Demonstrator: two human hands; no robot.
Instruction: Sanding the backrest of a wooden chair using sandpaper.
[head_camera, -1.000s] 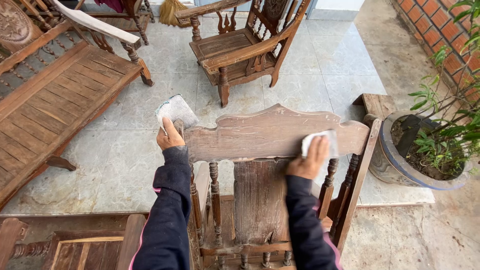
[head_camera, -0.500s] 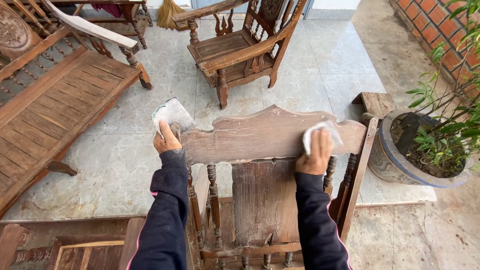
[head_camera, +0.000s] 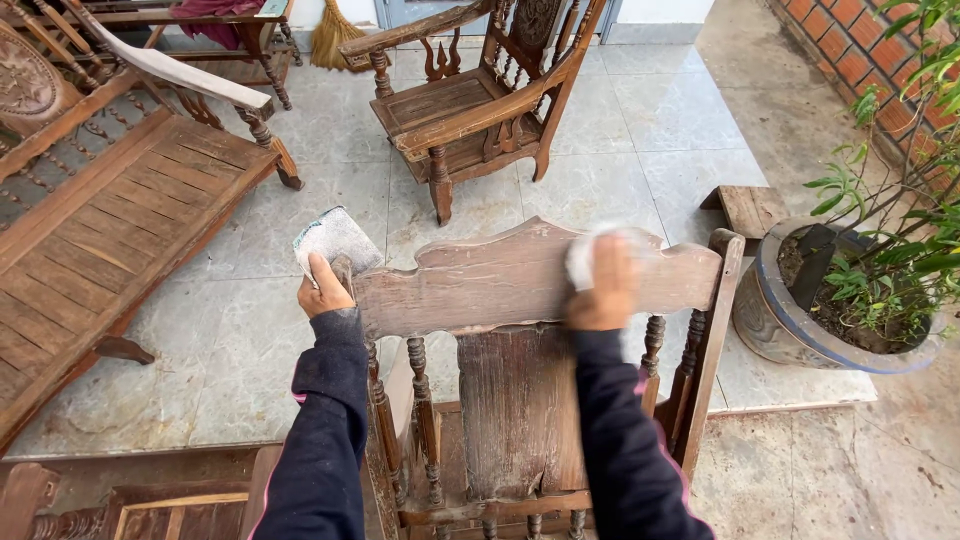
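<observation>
Under the curled fingers of the left hand (head_camera: 322, 290), a grey abrasive sheet (head_camera: 335, 240) is gripped against the weathered brown wooden chair (head_camera: 500, 290) at its left post; the blurred right hand (head_camera: 603, 290) presses a white pad (head_camera: 583, 258) on the top rail, beside a potted green plant (head_camera: 880, 280).

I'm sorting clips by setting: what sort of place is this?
Probably a tiled house patio used for refinishing furniture: worn wooden chairs, a bench, a potted plant by a brick wall.
</observation>
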